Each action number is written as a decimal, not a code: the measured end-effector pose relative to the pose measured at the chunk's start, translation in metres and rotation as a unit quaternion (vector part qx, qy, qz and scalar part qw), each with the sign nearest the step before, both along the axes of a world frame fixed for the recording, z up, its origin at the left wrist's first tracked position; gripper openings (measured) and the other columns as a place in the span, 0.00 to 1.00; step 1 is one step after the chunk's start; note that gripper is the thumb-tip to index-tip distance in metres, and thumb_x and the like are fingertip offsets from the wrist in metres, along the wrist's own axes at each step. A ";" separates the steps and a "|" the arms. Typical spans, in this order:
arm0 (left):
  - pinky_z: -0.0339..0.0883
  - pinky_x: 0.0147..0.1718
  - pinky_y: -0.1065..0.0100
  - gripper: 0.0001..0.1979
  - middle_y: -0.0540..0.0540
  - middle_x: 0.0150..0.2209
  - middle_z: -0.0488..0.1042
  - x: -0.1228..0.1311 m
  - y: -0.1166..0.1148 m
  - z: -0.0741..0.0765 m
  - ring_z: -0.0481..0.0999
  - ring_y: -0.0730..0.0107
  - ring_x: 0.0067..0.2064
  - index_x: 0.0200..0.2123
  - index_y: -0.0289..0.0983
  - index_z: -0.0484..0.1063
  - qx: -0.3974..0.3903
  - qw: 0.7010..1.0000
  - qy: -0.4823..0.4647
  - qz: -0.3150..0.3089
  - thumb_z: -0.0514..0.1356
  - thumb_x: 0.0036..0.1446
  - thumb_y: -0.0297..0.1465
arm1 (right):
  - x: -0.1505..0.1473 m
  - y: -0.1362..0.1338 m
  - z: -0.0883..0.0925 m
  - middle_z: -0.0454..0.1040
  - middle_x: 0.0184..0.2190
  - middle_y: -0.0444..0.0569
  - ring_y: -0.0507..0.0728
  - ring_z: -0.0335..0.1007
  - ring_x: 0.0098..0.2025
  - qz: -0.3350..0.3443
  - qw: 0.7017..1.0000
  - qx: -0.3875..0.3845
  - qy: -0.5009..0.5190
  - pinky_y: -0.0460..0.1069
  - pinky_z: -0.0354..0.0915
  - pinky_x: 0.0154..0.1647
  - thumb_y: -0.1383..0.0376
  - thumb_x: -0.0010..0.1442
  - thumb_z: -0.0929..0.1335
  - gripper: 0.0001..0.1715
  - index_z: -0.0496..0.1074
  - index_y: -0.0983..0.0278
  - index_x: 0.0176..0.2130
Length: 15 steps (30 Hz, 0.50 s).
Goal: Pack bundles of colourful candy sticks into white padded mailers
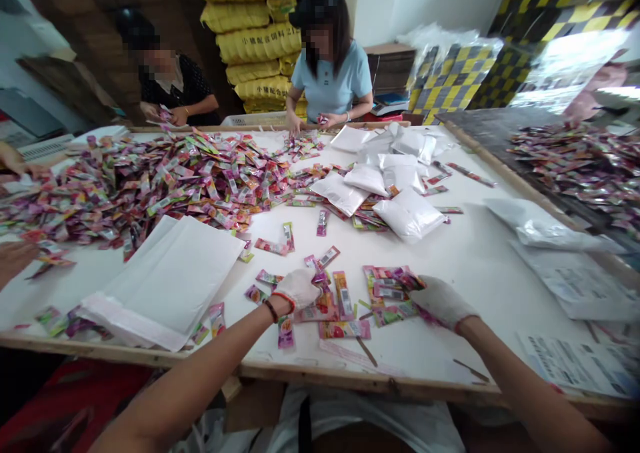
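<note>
Both my hands wear white knit gloves and rest on a white table (470, 253) among loose colourful sachets. My left hand (299, 287) is closed, pinching sachets near a small cluster of them (333, 303). My right hand (440, 301) is curled over the edge of a fanned bunch of sachets (387, 293) and grips them. A stack of flat white mailer bags (170, 279) lies to the left of my left hand.
A large heap of sachets (150, 179) covers the far left of the table. Filled white pouches (395, 193) lie at centre right. Two people sit across the table handling sachets. Paper sheets (580, 366) and plastic bags (545, 229) lie at right. Yellow sacks (255, 39) are stacked behind.
</note>
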<state>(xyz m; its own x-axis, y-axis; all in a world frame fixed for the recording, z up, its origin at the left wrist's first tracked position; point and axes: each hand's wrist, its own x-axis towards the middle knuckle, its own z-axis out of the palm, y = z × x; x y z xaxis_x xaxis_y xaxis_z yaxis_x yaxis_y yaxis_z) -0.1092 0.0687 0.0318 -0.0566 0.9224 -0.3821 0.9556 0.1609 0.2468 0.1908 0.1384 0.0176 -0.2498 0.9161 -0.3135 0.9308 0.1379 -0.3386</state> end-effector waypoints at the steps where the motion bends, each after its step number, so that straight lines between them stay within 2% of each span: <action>1: 0.66 0.37 0.66 0.11 0.41 0.39 0.75 -0.004 0.003 0.007 0.75 0.59 0.41 0.38 0.38 0.70 0.023 1.000 -0.011 -0.013 0.55 0.50 0.32 | 0.003 0.004 0.003 0.77 0.30 0.51 0.57 0.70 0.31 0.014 1.000 0.013 0.007 0.48 0.59 0.30 0.65 0.51 0.63 0.11 0.73 0.63 0.32; 4: 0.64 0.41 0.68 0.15 0.43 0.43 0.74 -0.015 0.015 0.029 0.73 0.62 0.44 0.44 0.39 0.67 0.079 0.994 -0.038 -0.063 0.54 0.51 0.30 | 0.008 0.020 0.008 0.76 0.40 0.54 0.60 0.70 0.39 0.045 0.997 0.061 0.010 0.49 0.60 0.37 0.66 0.53 0.63 0.18 0.71 0.63 0.43; 6: 0.63 0.43 0.69 0.19 0.43 0.45 0.73 -0.019 0.025 0.035 0.73 0.62 0.46 0.49 0.40 0.64 0.081 0.991 -0.035 -0.105 0.54 0.51 0.29 | 0.005 0.033 0.007 0.76 0.41 0.54 0.60 0.70 0.40 0.057 0.996 0.075 0.002 0.49 0.60 0.39 0.69 0.53 0.62 0.23 0.67 0.63 0.50; 8: 0.62 0.46 0.68 0.23 0.43 0.47 0.72 -0.019 0.033 0.032 0.72 0.60 0.48 0.51 0.41 0.63 0.065 0.985 -0.014 -0.159 0.57 0.49 0.29 | -0.004 0.042 0.004 0.75 0.43 0.53 0.59 0.70 0.41 0.087 0.993 0.074 -0.015 0.48 0.60 0.40 0.72 0.53 0.62 0.28 0.64 0.61 0.54; 10: 0.62 0.46 0.66 0.24 0.43 0.47 0.73 -0.017 0.040 0.022 0.71 0.58 0.48 0.50 0.43 0.65 0.039 0.975 0.013 -0.217 0.58 0.46 0.28 | -0.016 0.048 0.000 0.74 0.45 0.54 0.59 0.70 0.43 0.139 0.987 0.074 -0.039 0.48 0.59 0.41 0.72 0.53 0.62 0.29 0.64 0.61 0.55; 13: 0.63 0.45 0.63 0.17 0.44 0.40 0.75 -0.013 0.047 0.007 0.73 0.56 0.44 0.42 0.43 0.71 0.011 0.965 0.039 -0.261 0.58 0.46 0.28 | -0.032 0.054 -0.004 0.75 0.43 0.55 0.60 0.70 0.42 0.192 0.977 0.060 -0.070 0.48 0.60 0.40 0.69 0.51 0.65 0.22 0.71 0.64 0.47; 15: 0.62 0.45 0.62 0.11 0.44 0.37 0.75 -0.013 0.051 0.005 0.73 0.56 0.43 0.36 0.42 0.73 0.021 0.964 0.039 -0.263 0.59 0.45 0.29 | -0.037 0.057 -0.005 0.76 0.39 0.55 0.59 0.71 0.39 0.190 0.977 0.053 -0.082 0.48 0.60 0.37 0.68 0.49 0.67 0.15 0.74 0.64 0.39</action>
<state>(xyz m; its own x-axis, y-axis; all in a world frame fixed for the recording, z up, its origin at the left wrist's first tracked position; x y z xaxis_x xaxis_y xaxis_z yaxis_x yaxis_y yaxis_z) -0.1219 0.1194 0.0367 0.3961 0.8461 -0.3568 0.9181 -0.3595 0.1666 0.1539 0.1952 0.0127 -0.5329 0.7961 -0.2867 0.8459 0.5108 -0.1536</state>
